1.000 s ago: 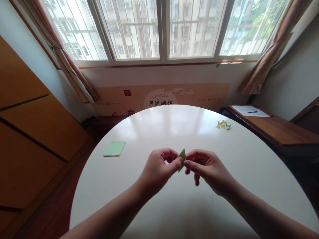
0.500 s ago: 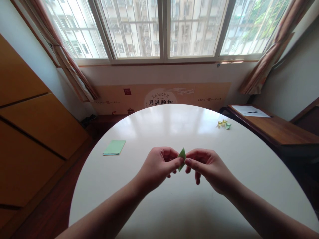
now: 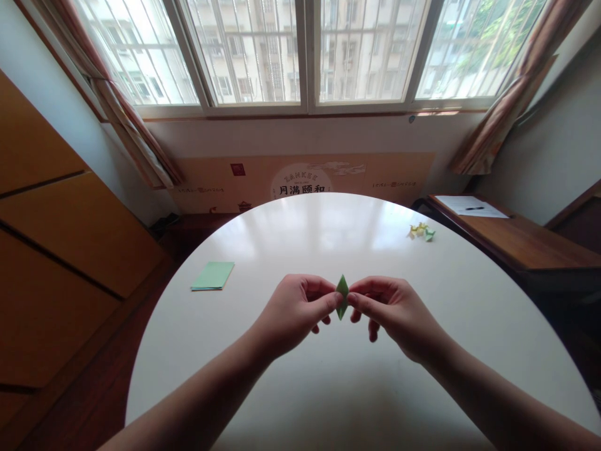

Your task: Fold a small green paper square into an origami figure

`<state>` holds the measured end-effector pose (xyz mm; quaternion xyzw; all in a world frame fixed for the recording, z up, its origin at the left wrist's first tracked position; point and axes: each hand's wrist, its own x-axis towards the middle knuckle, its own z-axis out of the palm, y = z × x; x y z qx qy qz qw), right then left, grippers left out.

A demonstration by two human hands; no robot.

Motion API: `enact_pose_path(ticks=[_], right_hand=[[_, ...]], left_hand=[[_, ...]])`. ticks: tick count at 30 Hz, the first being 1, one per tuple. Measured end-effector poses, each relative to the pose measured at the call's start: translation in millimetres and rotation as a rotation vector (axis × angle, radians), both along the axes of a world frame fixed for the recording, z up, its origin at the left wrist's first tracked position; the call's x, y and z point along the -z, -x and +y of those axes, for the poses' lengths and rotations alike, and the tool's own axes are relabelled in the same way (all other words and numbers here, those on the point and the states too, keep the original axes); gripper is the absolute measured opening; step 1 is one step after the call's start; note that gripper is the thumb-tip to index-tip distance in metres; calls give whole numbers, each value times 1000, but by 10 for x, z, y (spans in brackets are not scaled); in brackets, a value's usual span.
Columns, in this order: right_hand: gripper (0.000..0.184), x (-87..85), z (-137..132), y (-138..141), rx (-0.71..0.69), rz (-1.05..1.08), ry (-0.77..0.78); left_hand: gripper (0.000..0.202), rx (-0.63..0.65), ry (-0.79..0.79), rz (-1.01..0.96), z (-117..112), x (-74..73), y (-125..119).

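Note:
A small green folded paper, diamond-shaped with points at top and bottom, is held up over the white table between both hands. My left hand pinches its left side between thumb and forefinger. On the other side my right hand pinches the right edge the same way, its lower fingers hanging loosely curled. The fingertips cover part of the paper's middle. A stack of square paper, light green on top, lies to the left. Several small folded paper figures, yellow and green, sit together at the far right of the table.
The round white table fills the middle of the view. At right stands a wooden desk with a white sheet and a pen on it. Wooden cabinets are at left; barred windows and curtains are behind.
The green folded paper has turned slightly and now stands more upright, its diamond shape more evenly seen. Both hands keep their pinch. The whole view has shifted a little.

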<state>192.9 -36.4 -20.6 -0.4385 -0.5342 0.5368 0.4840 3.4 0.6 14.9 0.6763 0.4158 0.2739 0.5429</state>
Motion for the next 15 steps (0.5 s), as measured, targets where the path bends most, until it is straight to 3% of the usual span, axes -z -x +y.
enact_pose_path(ticks=[15], right_hand=[[30,39,-1,31,35,-65,5]], left_hand=[[22,-19,56,-13,33,28,-28]])
